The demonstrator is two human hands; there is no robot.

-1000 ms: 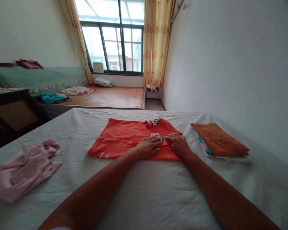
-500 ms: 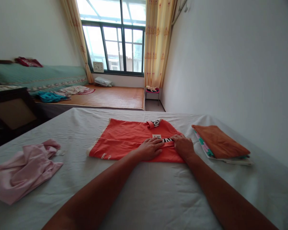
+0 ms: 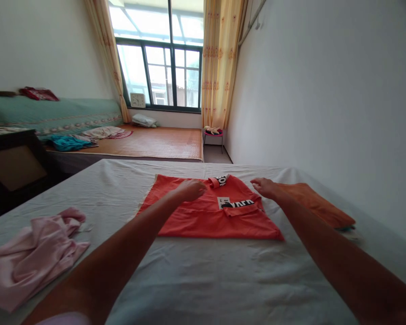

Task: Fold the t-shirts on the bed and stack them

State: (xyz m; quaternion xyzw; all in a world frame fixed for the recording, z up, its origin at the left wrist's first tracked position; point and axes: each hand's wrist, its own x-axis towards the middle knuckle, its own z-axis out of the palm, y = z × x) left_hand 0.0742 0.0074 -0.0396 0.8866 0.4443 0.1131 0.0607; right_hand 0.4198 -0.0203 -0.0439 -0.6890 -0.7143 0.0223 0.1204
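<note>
An orange-red shirt [image 3: 203,224] lies flat on a white sheet [image 3: 203,280], its near side folded over toward the middle. Two short sleeves with black-and-white lettered bands rest on top of it, beside a small printed patch [image 3: 223,202]. My left hand [image 3: 191,189] hovers over the shirt's far half, fingers loosely extended and holding nothing. Just beyond the shirt's right edge is my right hand [image 3: 264,187], raised, its fingers reaching toward the collar end with no cloth in them. My forearms hide part of the shirt's left end.
A crumpled pink garment [image 3: 37,257] lies on the left of the sheet. Folded clothes with a brown-orange one [image 3: 320,205] on top sit at right, near the wall [image 3: 341,113]. Beyond stand a mat-covered bed [image 3: 162,142], a dark cabinet [image 3: 15,169] and a small stool [image 3: 213,132].
Both hands have lifted off the near sleeve and moved to the far side, left hand leftward. The near sleeve now lies uncovered. The view has tilted up slightly.
</note>
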